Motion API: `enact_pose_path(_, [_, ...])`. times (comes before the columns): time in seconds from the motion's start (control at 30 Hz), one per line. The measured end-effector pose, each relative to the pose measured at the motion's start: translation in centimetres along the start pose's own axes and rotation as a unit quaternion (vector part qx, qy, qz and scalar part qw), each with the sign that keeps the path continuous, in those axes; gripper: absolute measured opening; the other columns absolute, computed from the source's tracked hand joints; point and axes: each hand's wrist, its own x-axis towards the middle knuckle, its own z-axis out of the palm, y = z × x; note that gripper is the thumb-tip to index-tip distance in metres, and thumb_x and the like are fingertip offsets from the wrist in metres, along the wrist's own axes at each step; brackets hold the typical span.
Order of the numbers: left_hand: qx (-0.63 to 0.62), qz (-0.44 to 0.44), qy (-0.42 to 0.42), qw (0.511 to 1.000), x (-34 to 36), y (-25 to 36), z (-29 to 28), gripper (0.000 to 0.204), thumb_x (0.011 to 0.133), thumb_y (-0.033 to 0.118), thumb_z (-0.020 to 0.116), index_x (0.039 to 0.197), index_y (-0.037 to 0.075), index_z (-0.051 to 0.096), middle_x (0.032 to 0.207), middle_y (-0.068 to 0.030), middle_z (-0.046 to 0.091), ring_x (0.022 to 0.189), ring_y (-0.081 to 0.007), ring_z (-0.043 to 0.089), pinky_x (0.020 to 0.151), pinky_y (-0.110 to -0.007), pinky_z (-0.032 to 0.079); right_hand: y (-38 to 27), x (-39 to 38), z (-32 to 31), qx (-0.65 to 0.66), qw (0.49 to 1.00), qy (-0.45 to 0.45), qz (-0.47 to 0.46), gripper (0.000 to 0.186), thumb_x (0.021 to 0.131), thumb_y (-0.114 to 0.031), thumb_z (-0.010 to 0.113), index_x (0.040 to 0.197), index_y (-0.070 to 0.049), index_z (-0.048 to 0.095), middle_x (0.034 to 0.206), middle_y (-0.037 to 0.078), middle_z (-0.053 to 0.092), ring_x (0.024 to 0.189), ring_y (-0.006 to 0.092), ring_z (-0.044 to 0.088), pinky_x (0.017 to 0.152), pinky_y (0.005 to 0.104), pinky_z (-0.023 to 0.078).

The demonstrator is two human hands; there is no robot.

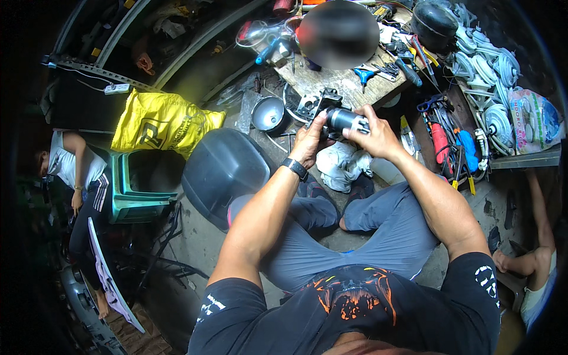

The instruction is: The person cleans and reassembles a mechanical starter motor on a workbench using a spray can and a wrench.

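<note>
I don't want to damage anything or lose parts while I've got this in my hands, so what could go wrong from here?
The black and silver cylinder is held up between your left hand and right hand, so it might drop if your grip slips.

The blue-handled tool lies near the front edge of the wooden table; a bump could knock it off.
</note>
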Motion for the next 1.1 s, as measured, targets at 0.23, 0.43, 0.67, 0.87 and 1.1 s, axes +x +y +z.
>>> enact_pose_path(0.23, [0.028,0.018,0.022,0.999,-1.0,0.4,0.9,0.073,0.086,0.064,0.077,0.125,0.004,0.061,0.113,-0.011,0.063,0.1,-0.0233,0.069,0.08,-0.039,0.064,0.4,-1.1,-0.5,-0.102,0.991,0.062,-0.056,0.079,0.09,-0.055,0.075,0.147,-0.008,0.047,0.125,0.025,0.061,0.108,0.0366,0.07,0.092,0.0418,0.059])
enact_pose_path(0.43, [-0.039,-0.003,0.009,0.999,-0.7,0.7,0.7,0.07,0.087,0.064,0.077,0.12,0.005,0.063,0.101,-0.0057,0.064,0.089,-0.0179,0.072,0.076,-0.034,0.066,-1.0,-0.4,0.2,-0.033,0.998,0.017,-0.044,0.06,0.089,-0.025,0.082,0.139,-0.009,0.051,0.112,0.017,0.065,0.08,0.0262,0.071,0.071,0.0397,0.062])
enact_pose_path(0.67, [0.005,0.009,-0.002,1.0,0.0,0.7,1.0,0.081,0.086,0.066,0.076,0.131,0.002,0.058,0.12,-0.0151,0.062,0.106,-0.0261,0.069,0.083,-0.04,0.066,1.8,-0.8,-0.5,-0.014,0.996,0.083,-0.002,0.066,0.094,-0.043,0.075,0.136,0.001,0.049,0.107,0.016,0.068,0.082,0.027,0.072,0.069,0.038,0.061])
enact_pose_path(0.87, [-0.04,-0.012,0.007,0.999,-0.7,0.7,0.2,0.077,0.088,0.065,0.075,0.133,0.005,0.06,0.124,-0.0133,0.064,0.111,-0.0241,0.068,0.086,-0.041,0.064,-0.8,-1.5,0.0,-0.258,0.935,0.059,-0.235,0.068,0.082,-0.025,0.083,0.14,-0.011,0.051,0.119,0.021,0.062,0.108,0.0393,0.068,0.09,0.0428,0.058])
enact_pose_path(1.1, [-0.042,-0.016,-0.01,0.999,-0.7,1.2,0.3,0.077,0.087,0.066,0.076,0.13,0.004,0.061,0.116,-0.0122,0.067,0.106,-0.0236,0.07,0.087,-0.04,0.064,-1.4,-2.0,1.0,-0.245,0.945,0.14,-0.165,0.084,0.084,-0.041,0.085,0.146,-0.005,0.043,0.125,0.023,0.062,0.111,0.0379,0.069,0.091,0.0425,0.06])
